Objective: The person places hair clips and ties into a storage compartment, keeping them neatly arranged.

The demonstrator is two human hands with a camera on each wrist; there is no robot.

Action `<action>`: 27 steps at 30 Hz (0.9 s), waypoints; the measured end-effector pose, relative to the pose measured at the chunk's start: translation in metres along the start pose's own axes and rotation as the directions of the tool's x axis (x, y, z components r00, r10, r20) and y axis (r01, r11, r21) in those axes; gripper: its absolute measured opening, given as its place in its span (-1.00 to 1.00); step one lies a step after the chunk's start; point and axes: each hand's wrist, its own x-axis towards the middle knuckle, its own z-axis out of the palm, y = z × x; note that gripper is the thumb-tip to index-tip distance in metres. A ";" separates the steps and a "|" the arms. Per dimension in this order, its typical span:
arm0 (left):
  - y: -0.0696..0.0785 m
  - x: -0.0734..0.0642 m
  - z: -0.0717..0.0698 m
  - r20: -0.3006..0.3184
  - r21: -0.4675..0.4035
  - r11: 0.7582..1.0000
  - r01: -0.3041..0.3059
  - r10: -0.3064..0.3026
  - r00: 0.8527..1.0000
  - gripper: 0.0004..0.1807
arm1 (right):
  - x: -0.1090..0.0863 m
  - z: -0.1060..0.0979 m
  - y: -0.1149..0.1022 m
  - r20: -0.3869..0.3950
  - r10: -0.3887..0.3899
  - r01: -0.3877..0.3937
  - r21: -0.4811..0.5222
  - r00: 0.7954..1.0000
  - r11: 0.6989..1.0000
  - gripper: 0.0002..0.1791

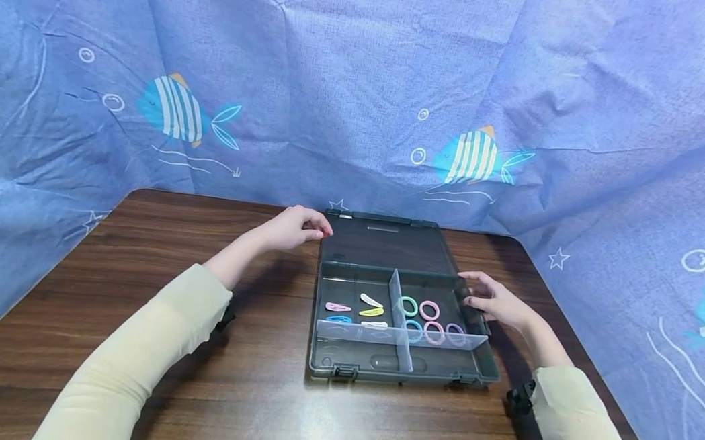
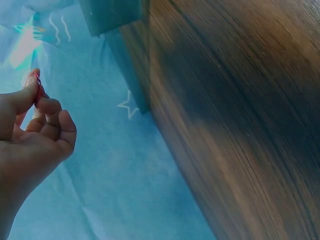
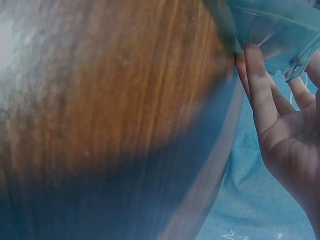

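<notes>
A dark translucent organizer box (image 1: 401, 378) lies on the table with its lid (image 1: 387, 246) folded back. Several snap hair clips (image 1: 371, 311), pink, white, yellow and blue, lie in its back left compartment. Hair ties (image 1: 429, 311) in green, pink, blue and purple fill part of the back right one. Beside the lid's left edge, my left hand (image 1: 294, 228) pinches a small red hair clip (image 2: 38, 86) between thumb and fingertips, above the table. My right hand (image 1: 499, 301) rests against the box's right side, its fingers (image 3: 260, 85) fairly straight and touching the wall.
Clear dividers (image 1: 404, 317) split the box into compartments; no items show in the front ones. Brown wooden table (image 1: 245, 388) surrounds the box. A blue fish-print cloth (image 1: 337, 78) hangs behind and at the sides, close to the lid.
</notes>
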 end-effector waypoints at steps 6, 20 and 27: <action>0.015 0.001 0.003 0.014 -0.038 0.999 -0.023 0.023 1.000 -0.84 | 0.000 0.000 0.000 -0.004 -0.003 0.003 0.001 1.000 1.000 -0.36; 0.029 0.003 0.027 0.100 -0.091 0.986 -0.140 0.149 0.984 -0.87 | -0.001 0.001 -0.002 -0.003 -0.019 0.019 -0.008 1.000 1.000 -0.37; 0.026 0.003 0.048 0.159 -0.088 0.972 -0.218 0.230 0.960 -0.93 | -0.001 0.001 0.000 -0.003 -0.018 0.018 0.000 1.000 1.000 -0.37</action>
